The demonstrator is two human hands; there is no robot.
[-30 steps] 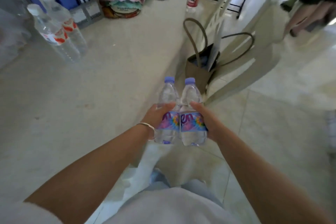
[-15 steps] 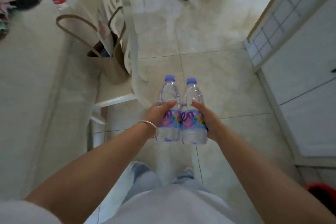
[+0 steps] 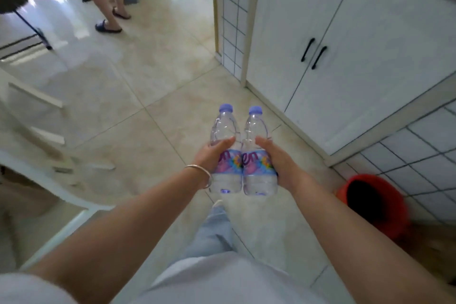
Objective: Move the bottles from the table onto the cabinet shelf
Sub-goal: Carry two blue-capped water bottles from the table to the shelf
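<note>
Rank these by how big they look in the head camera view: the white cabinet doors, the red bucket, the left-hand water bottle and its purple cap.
1. White cabinet doors, largest.
2. Red bucket, though nearness to the camera may inflate it.
3. Left-hand water bottle.
4. Purple cap, smallest.

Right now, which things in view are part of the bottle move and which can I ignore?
Part of the job:
left bottle, gripped by the left hand
right bottle, gripped by the right hand
white cabinet, doors closed

Ignore:
red bucket
white chair
another person's legs
</note>
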